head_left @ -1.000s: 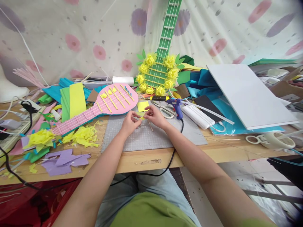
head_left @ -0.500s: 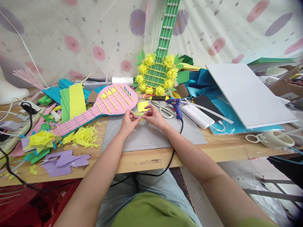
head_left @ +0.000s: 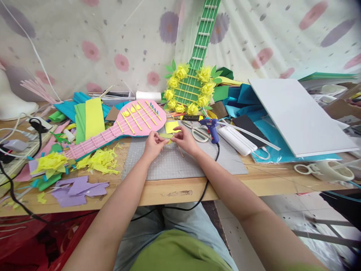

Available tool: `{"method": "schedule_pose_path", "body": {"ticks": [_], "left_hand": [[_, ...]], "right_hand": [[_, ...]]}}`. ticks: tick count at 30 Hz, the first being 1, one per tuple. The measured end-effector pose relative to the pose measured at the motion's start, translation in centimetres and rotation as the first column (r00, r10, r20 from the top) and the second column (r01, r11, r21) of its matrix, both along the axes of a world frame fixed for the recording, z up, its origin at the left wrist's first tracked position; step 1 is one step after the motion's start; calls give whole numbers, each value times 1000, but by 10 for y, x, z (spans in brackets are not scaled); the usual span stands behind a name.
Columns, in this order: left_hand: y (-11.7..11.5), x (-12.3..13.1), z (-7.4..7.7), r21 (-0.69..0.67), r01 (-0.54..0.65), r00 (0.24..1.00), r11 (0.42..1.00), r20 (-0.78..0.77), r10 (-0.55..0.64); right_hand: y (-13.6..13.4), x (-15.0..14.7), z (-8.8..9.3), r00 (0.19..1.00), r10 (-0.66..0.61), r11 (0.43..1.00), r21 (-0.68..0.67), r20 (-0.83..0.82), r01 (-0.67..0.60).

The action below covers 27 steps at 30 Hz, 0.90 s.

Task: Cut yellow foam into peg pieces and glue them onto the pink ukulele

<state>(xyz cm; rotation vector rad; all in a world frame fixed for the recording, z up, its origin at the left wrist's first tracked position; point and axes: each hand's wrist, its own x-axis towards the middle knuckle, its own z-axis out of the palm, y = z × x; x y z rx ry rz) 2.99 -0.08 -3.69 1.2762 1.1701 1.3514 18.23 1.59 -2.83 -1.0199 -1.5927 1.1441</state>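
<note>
Over the grey cutting mat, my left hand and my right hand are close together. Both have their fingertips pinched on a small piece of yellow crepe paper, partly hidden by the fingers. Just behind it lies a yellow paper square. Scissors and a blue glue gun with a glue stick in it rest to the right of my right hand. A pink paper guitar lies left of the mat. Behind, a green guitar trimmed with yellow paper flowers stands upright.
Yellow scraps, purple paper pieces and a yellow paper flower lie on the left. A white box-like device, a white board and a tape roll are on the right. The black cord hangs over the table edge.
The view has shifted slightly, so the background sits a little farther right. My hands keep nearly the same pinch on the yellow crepe paper.
</note>
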Motion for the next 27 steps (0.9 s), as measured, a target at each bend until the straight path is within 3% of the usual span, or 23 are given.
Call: {"method": "schedule_pose_path", "body": {"ticks": [5,12,17,20,24,27], "left_hand": [[-4,2,5,-74,-17,999,997,-34,15],[-5,6,7,-61,17,1000,998,-11,-18],[-4,4,9,-66,-99,994,993,46,102],[-3,2,11,-95,-134,983,986,112,144],[-3,2,8,-104,-160,979,982,108,171],[-3,3,6,-98,-144,988,985,48,150]], "right_hand": [[2,5,1,993,-114,993,22,8,114],[3,2,-1,1000,5,998,-58,12,-4],[6,8,-2,990,-72,996,-68,-124,64],[5,7,-2,987,-35,993,-113,-158,17],[1,-1,-2,992,67,989,-126,-111,-81],[0,-5,-4,997,63,995,-73,-44,-66]]}}
